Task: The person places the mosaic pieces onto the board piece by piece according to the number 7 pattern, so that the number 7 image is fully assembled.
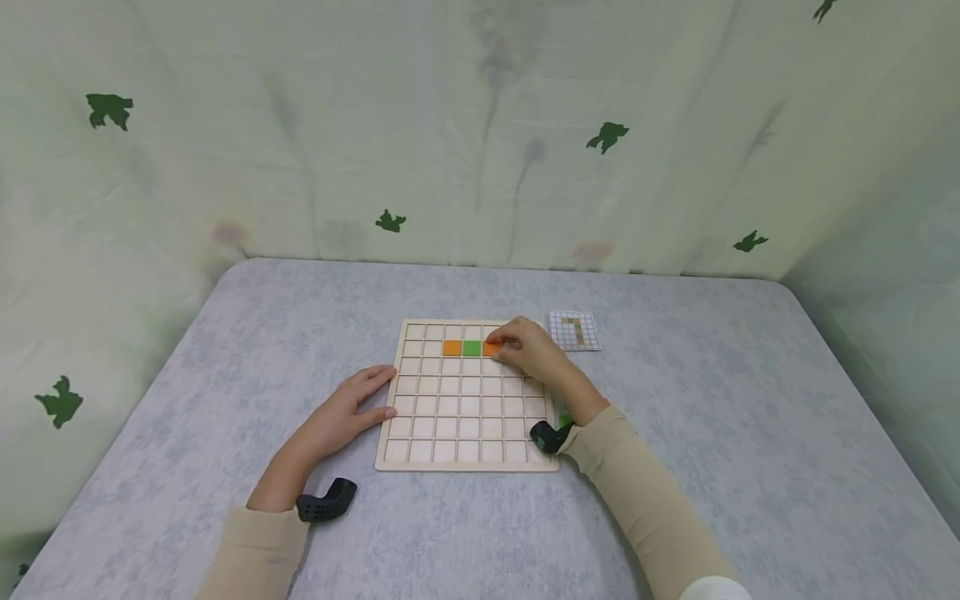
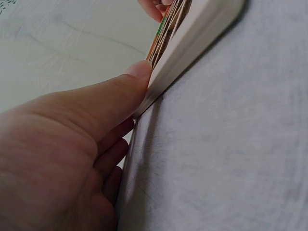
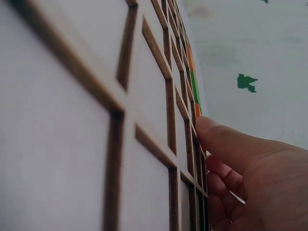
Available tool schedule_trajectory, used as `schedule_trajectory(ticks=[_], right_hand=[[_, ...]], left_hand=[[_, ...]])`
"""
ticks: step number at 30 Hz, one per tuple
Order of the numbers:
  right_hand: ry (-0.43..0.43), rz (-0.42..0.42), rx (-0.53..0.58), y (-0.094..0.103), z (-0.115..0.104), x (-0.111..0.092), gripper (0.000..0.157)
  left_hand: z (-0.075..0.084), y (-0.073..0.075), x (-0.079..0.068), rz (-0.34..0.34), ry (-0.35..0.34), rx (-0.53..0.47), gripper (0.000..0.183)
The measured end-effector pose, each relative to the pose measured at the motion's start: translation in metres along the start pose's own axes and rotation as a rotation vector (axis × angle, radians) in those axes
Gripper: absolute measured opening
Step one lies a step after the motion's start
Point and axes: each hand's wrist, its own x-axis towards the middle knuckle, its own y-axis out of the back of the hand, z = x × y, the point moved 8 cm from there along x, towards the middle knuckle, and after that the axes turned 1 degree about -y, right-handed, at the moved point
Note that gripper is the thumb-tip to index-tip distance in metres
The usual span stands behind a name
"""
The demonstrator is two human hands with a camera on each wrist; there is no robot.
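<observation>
A wooden grid board (image 1: 468,466) lies on the table, its square cells mostly bare. In its second row from the far side sit an orange tile (image 1: 452,347) and a green tile (image 1: 472,348). Right beside the green one, the thumb and index finger of my right hand (image 1: 534,350) pinch another orange tile (image 1: 490,349) at its cell; the hand covers part of it. My left hand (image 1: 347,411) rests at the board's left edge, fingers extended, and its thumb (image 2: 139,70) touches the rim in the left wrist view.
A small pattern card (image 1: 574,331) printed with a coloured grid lies past the board's far right corner. A green piece (image 1: 566,422) shows beside the board's right edge, partly hidden by my right wrist. A patterned curtain (image 1: 450,125) stands behind the table.
</observation>
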Motion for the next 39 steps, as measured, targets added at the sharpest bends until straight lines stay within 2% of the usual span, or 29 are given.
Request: schedule_trajectory(ticks=[6,11,16,21,28,35,39], right_hand=[[-0.031,-0.044,0.027,0.003,0.000,-0.001,0.030],[-0.014,-0.017,0.078,0.025,-0.005,-0.012,0.041],[0.052,0.036,0.079,0.056,-0.014,-0.036,0.045],[0.048,0.052,0.044,0.073,-0.007,-0.066,0.046],[0.009,0.005,0.031,0.067,0.020,-0.102,0.048],[-0.004,-0.053,0.006,0.050,0.040,-0.114,0.040],[-0.003,-0.055,-0.035,0.046,0.043,-0.116,0.033]], left_hand=[[-0.001,-0.001,0.000,0.001,0.004,-0.002,0.067],[0.001,-0.002,0.001,-0.002,0.005,0.005,0.067],[0.001,-0.001,0.001,-0.003,0.015,0.005,0.067],[0.001,-0.001,0.000,-0.004,0.014,0.001,0.068],[0.000,0.000,-0.001,0.000,0.012,0.006,0.068],[0.000,0.000,-0.001,0.004,0.009,-0.008,0.068],[0.001,0.000,-0.001,0.005,0.005,-0.009,0.068]])
